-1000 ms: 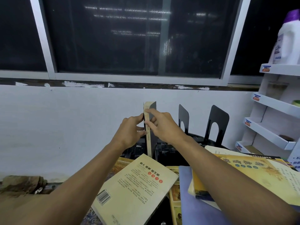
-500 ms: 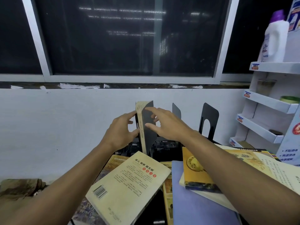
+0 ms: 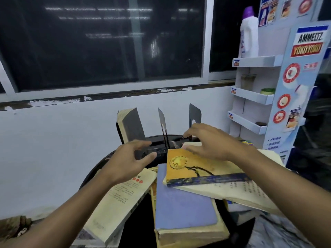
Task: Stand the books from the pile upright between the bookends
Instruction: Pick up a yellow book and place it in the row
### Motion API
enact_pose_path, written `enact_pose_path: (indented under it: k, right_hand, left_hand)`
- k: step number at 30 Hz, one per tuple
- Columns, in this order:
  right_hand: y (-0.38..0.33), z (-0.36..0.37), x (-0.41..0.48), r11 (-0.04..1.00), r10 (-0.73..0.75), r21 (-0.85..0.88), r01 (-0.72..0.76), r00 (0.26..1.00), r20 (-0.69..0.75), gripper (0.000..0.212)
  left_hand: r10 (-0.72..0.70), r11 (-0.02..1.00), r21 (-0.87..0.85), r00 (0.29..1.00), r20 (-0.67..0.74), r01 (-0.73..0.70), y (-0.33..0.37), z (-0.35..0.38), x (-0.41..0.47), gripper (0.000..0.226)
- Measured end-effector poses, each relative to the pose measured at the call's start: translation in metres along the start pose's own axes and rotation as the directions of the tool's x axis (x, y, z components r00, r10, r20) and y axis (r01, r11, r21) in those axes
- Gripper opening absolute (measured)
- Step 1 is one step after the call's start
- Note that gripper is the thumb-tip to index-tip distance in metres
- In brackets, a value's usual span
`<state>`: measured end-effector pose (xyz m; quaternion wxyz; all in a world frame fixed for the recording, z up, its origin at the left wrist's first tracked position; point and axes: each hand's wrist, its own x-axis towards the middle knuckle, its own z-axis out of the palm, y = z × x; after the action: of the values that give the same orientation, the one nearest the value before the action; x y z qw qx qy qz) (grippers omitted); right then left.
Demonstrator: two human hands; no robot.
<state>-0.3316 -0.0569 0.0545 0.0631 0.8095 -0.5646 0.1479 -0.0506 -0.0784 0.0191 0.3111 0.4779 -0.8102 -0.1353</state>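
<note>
Left hand (image 3: 132, 161): low centre of the frame. Your fingers are spread and loosely bent, holding nothing. The hand hangs over the top end of a cream paperback with red dots (image 3: 118, 203), which lies flat at the lower left of the pile.

Right hand (image 3: 213, 142): right of centre, palm down. Your fingers are wide and nearly straight, gripping nothing. It sits over the far edge of a thick orange-yellow book with a dark blue spine (image 3: 195, 167), thumb at that edge; I cannot tell whether it touches.

Pile: the orange-yellow book lies on top, tilted. It partly covers a flat lavender-blue book (image 3: 182, 199) at lower centre.

Behind your hands, centre of the frame: a grey-covered book with yellowed pages (image 3: 132, 126) stands upright with a slight lean, neither hand on it. Just right of it is a thin black metal bookend (image 3: 163, 120), seen almost edge-on. Further right stands a second black metal bookend with an arched cut-out (image 3: 195, 113), its foot hidden by your right hand.

Everything rests on a round black desk (image 3: 96, 169). At the right edge is a white cardboard display shelf (image 3: 254, 60), with a white bottle with a purple cap (image 3: 249, 33) on its top tier.
</note>
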Motion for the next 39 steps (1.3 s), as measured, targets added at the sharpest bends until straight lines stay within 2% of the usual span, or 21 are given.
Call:
enact_pose_path:
  k: [4,7,13,19,23,31,35,39]
  right_hand:
    - [0.027,-0.006,-0.038,0.996,0.087,0.02,-0.088,0.995,0.054,0.05]
    - [0.044,-0.01,-0.062,0.991,0.127,0.036,-0.131,0.988,0.086,0.059]
    - [0.056,-0.011,-0.096,0.988,0.114,0.086,-0.125,0.987,0.115,0.079]
    - [0.056,-0.006,-0.106,0.99,0.087,0.096,-0.104,0.983,0.16,0.09]
    - [0.056,-0.001,-0.106,0.988,0.076,0.117,-0.095,0.985,0.157,0.085]
    - [0.053,0.003,-0.108,0.983,0.079,0.156,-0.093,0.992,0.098,0.073]
    - [0.051,0.008,-0.106,0.977,0.067,0.201,-0.067,0.998,0.009,0.069]
    - [0.045,0.011,-0.1,0.95,0.071,0.309,-0.043,0.994,-0.082,0.068]
  left_hand:
    - [0.031,0.999,0.006,0.995,0.097,-0.031,0.015,0.016,0.0,0.055]
    - [0.039,0.999,0.007,0.984,0.173,-0.041,0.024,0.024,0.001,0.07]
    - [0.043,0.997,0.045,0.932,0.36,-0.063,0.031,0.034,0.003,0.092]
    - [0.005,0.994,0.094,0.893,0.451,-0.053,0.027,0.042,0.001,0.107]
    - [0.011,0.996,0.075,0.905,0.425,-0.047,0.025,0.047,-0.001,0.112]
    - [0.02,0.977,-0.208,0.954,0.298,0.044,0.031,0.044,-0.004,0.105]
    - [0.033,0.9,-0.428,0.965,0.262,0.085,0.043,0.032,-0.001,0.096]
    - [0.09,0.811,-0.584,0.987,0.133,0.005,0.06,0.014,0.006,0.093]
